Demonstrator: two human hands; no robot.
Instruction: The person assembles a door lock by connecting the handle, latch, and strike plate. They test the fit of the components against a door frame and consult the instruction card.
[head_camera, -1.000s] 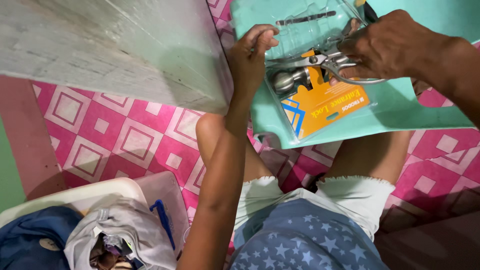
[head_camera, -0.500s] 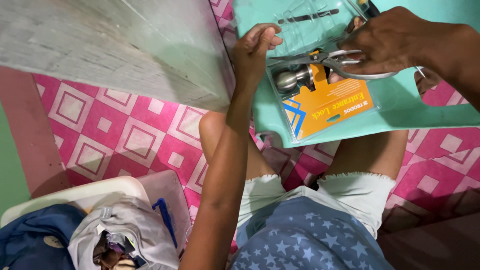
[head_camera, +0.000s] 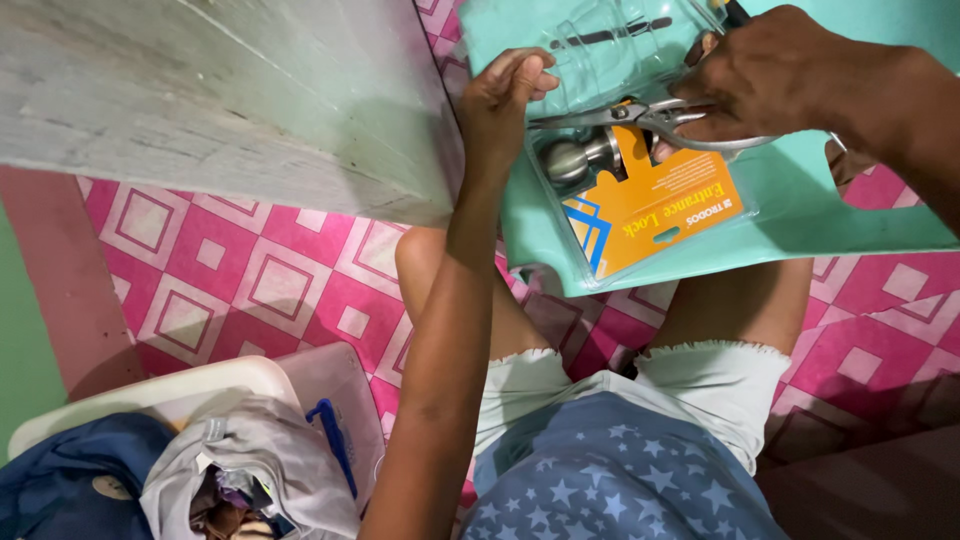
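Pinching the edge of the stiff, slippery clear plastic blister pack (head_camera: 625, 150) with its heavy metal doorknob, lying on the teal plastic stool (head_camera: 850, 215), the left hand (head_camera: 500, 100) steadies it while the right hand (head_camera: 770, 75) grips silver metal pliers (head_camera: 640, 118) at the rim, the likeliest safe hold

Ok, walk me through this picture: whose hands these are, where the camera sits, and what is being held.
There is no machine here. A camera on a person's head looks down at their own two bare hands and their lap.

The left hand pinches the edge of a clear plastic package that holds a metal doorknob on an orange card. The right hand grips metal snips, whose blades lie across the package.

The package lies on a mint-green plastic stool. The floor has a pink pattern. A pale board stands to the left, and a white bin with clothes sits at lower left.
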